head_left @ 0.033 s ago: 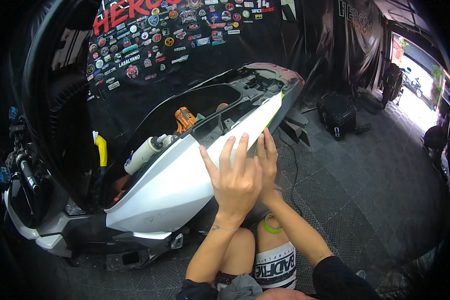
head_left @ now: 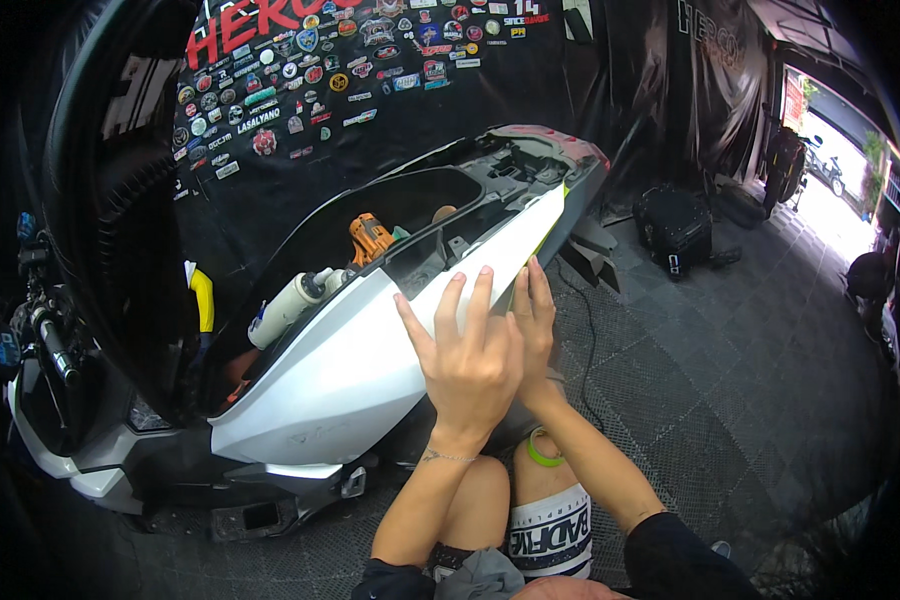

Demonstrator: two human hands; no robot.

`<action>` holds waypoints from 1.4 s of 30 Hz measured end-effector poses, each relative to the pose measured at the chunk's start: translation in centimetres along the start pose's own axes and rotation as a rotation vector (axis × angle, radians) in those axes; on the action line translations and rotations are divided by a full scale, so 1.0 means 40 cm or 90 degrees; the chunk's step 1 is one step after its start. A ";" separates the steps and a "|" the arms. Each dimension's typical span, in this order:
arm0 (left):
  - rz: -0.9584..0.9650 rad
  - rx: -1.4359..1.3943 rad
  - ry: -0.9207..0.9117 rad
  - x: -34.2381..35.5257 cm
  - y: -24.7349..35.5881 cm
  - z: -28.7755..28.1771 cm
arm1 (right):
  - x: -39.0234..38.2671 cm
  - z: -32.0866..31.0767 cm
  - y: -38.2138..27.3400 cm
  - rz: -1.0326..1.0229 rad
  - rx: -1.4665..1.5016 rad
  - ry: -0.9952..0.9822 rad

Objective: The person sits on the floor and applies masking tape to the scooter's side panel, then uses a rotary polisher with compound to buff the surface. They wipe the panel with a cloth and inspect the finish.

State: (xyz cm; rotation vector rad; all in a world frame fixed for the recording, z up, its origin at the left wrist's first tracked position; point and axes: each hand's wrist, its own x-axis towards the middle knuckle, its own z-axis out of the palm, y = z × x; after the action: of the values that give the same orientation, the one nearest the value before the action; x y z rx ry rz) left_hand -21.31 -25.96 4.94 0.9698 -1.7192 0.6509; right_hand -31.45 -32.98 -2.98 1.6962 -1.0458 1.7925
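A scooter's white side panel (head_left: pixel 315 375) stretches from the lower left up toward the tail. My left hand (head_left: pixel 472 365) lies on it with its fingers spread and stretched out. Right beside it, partly behind it, my right hand (head_left: pixel 536 330) has its fingers straight and close together, with the tips at the panel's lower edge. My right thumb is hidden. A thin yellow-green strip (head_left: pixel 548 232) shows along that edge, above my right fingertips. On my right knee rests a bright green ring (head_left: pixel 545 449), which looks like a roll of tape.
Inside the scooter's open seat compartment are an orange power drill (head_left: pixel 370 238) and a white bottle (head_left: pixel 288 312). A black case (head_left: pixel 673 225) stands on the tiled floor (head_left: pixel 730 340) at right. A dark cable (head_left: pixel 592 345) runs along the floor beside the scooter.
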 end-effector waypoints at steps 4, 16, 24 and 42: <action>-0.056 0.016 0.019 -0.002 0.006 -0.001 | -0.007 0.016 -0.009 0.004 -0.018 0.004; -0.118 0.022 0.061 -0.006 0.021 0.016 | -0.009 0.025 -0.007 -0.018 -0.034 0.028; -0.143 0.017 0.060 -0.004 0.025 0.017 | -0.004 0.002 -0.023 -0.019 -0.061 -0.007; -0.143 0.023 0.075 -0.008 0.027 0.030 | 0.000 -0.033 -0.056 -0.011 -0.011 -0.022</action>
State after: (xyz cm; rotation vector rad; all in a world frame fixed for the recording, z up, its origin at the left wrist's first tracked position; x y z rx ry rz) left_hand -22.77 -26.27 4.26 1.1094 -1.4732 0.5812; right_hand -30.57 -30.57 -2.44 1.7258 -1.0551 1.7446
